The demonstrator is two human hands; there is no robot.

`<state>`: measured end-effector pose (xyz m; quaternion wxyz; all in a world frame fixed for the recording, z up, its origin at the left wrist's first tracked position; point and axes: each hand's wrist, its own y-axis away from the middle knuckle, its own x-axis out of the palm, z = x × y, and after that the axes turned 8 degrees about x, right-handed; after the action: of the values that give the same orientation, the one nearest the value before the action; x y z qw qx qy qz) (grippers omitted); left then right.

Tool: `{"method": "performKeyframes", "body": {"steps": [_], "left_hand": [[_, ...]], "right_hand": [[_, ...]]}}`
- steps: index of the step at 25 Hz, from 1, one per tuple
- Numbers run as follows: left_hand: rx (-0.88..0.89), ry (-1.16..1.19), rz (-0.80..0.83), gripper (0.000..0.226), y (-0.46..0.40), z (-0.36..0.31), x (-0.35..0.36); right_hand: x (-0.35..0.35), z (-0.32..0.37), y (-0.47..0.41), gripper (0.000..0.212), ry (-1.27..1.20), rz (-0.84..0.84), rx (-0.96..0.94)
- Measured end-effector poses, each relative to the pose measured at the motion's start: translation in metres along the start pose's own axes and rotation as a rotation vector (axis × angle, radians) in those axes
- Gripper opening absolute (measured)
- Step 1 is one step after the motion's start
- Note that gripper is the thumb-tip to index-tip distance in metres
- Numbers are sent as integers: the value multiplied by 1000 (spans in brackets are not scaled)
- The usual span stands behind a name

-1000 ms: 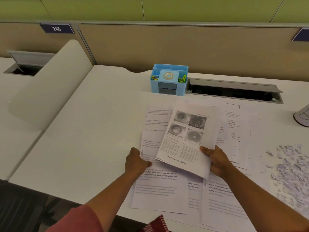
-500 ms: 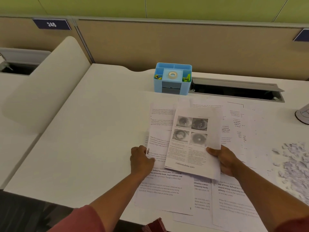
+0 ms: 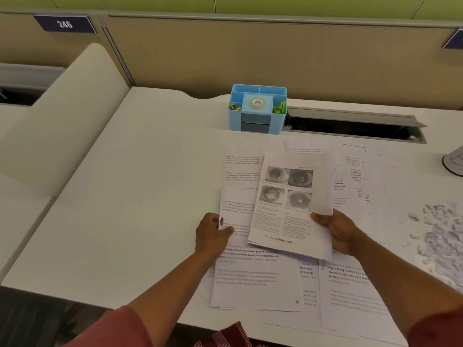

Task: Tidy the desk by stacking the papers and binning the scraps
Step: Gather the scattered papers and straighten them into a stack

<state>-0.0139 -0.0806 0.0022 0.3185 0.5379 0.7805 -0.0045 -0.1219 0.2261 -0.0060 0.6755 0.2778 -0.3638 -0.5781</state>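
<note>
My right hand [image 3: 337, 232] grips a small bundle of printed sheets [image 3: 290, 204], topped by a page with four eye photographs, by its right edge just above the desk. My left hand [image 3: 213, 232] pinches the left edge of a text sheet [image 3: 236, 196] lying beside and partly under that bundle. Several more printed sheets [image 3: 255, 286] lie spread over the white desk [image 3: 130, 201] in front of me and off to the right. A heap of torn paper scraps [image 3: 441, 236] sits at the right edge of the view.
A blue desk organiser [image 3: 257, 108] with a tape roll stands at the back, next to an open cable tray [image 3: 350, 127]. A grey round base [image 3: 454, 162] shows at the far right. A white curved divider [image 3: 62, 116] borders the desk on the left.
The photo-topped bundle has straightened from tilted to nearly square with the desk. My left hand has shifted up along the text sheet's left edge and now pinches it.
</note>
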Motion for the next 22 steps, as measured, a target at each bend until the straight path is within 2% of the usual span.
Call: {"method": "performKeyframes", "body": {"steps": [4, 6, 8, 9, 12, 15, 18, 22], "left_hand": [[-70, 78, 104, 17, -8, -4, -2], [-55, 66, 67, 7, -12, -9, -9], [-13, 28, -7, 32, -22, -13, -23], [20, 0, -36, 35, -27, -16, -32], [152, -60, -71, 7, -39, -28, -62], [210, -64, -102, 10, -46, -40, -86], [186, 10, -118, 12, -50, -45, -100], [80, 230, -71, 16, -47, -49, -111]], "right_hand": [[1, 1, 1, 34, -9, 11, -1], [0, 0, 1, 35, -17, 19, 3], [-1, 0, 1, 34, -35, 26, 8], [-1, 0, 1, 33, -41, 27, 10], [0, 1, 1, 32, -45, 10, 15], [0, 0, 1, 31, -50, 0, 19], [0, 1, 2, 31, -61, 2, 19], [0, 0, 2, 32, -51, -1, 17]]}}
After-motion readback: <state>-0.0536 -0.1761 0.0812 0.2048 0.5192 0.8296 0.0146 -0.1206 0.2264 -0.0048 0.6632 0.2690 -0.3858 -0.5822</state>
